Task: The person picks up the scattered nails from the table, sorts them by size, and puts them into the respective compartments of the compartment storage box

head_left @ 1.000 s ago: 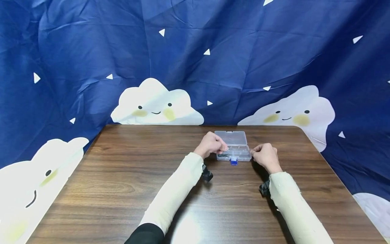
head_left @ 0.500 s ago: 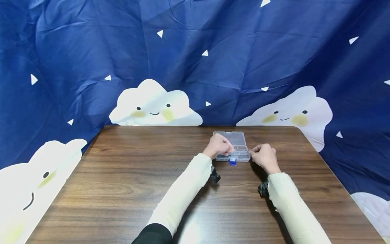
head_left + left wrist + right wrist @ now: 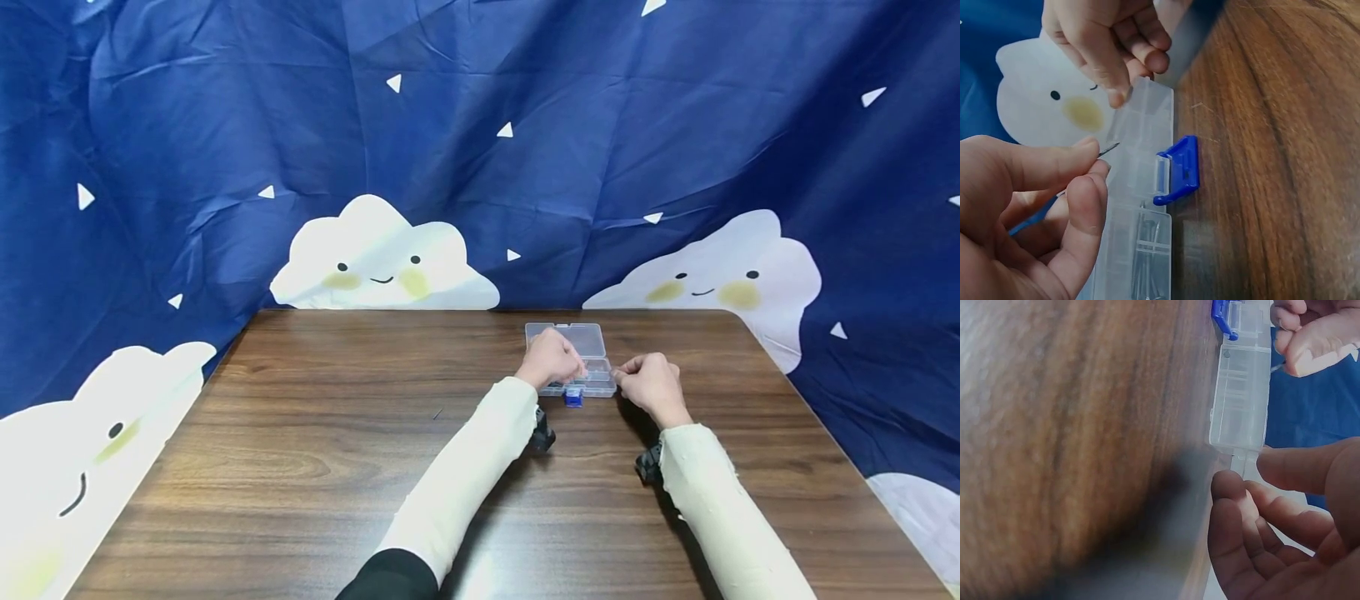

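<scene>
A clear plastic compartment box (image 3: 600, 387) stands at the back of the table with its lid (image 3: 587, 337) raised and a blue latch (image 3: 1184, 167) at its front. Several thin metal nails (image 3: 1147, 250) lie in its left compartment. My left hand (image 3: 553, 358) is over the box, thumb and forefinger pinching a small dark nail (image 3: 1110, 149); its other end is hidden by the fingers. At the right end of the box, my right hand (image 3: 651, 385) holds the wall between thumb and fingers. The compartment nearest it (image 3: 1241, 400) shows little inside.
A brown wooden table (image 3: 337, 467) carries the box. One thin dark nail-like piece (image 3: 437, 413) lies loose on it, left of my left forearm. Behind the table hangs a blue curtain (image 3: 555, 167) with cloud pictures.
My left hand has moved to the right across the box, from its left side towards the middle. The right hand and the box have stayed in place.
</scene>
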The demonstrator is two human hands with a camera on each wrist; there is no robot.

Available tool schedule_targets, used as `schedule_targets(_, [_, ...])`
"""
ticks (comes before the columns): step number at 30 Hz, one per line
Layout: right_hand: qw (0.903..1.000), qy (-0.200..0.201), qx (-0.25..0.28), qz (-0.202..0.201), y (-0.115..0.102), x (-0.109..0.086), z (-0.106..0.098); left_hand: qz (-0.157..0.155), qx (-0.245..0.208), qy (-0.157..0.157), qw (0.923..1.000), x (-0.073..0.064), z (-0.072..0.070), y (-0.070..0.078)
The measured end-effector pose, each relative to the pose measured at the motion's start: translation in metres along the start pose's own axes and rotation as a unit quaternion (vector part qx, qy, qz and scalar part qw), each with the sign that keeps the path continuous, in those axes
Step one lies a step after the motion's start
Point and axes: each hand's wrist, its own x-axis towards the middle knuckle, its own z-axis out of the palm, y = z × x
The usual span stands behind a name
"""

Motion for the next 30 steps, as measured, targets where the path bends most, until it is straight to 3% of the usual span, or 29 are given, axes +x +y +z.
schedule_targets(6, [1.0, -0.007, 0.001, 0.005, -0.001, 0.0, 0.0, 0.028, 0.113, -0.017, 0.993, 0.004, 0.004, 0.003])
schedule_targets(10, [1.0, -0.002, 0.0, 0.0, -0.001, -0.001, 0.0, 0.019, 0.151, -0.022, 0.988, 0.004, 0.005, 0.008])
schedule_targets(19, [0.9999, -0.008, 0.006, 0.006, 0.0, -0.001, -0.001, -0.002, 0.156, -0.03, 0.9873, 0.003, 0.007, 0.011])
schedule_targets(22, [0.9999, -0.011, 0.004, 0.006, 0.0, -0.001, -0.001, 0.011, 0.15, -0.038, 0.988, 0.002, 0.005, 0.01])
schedule_targets(30, [0.9999, -0.006, 0.007, 0.004, 0.0, -0.001, 0.0, 0.091, 0.141, -0.049, 0.9846, 0.0, -0.01, -0.002])
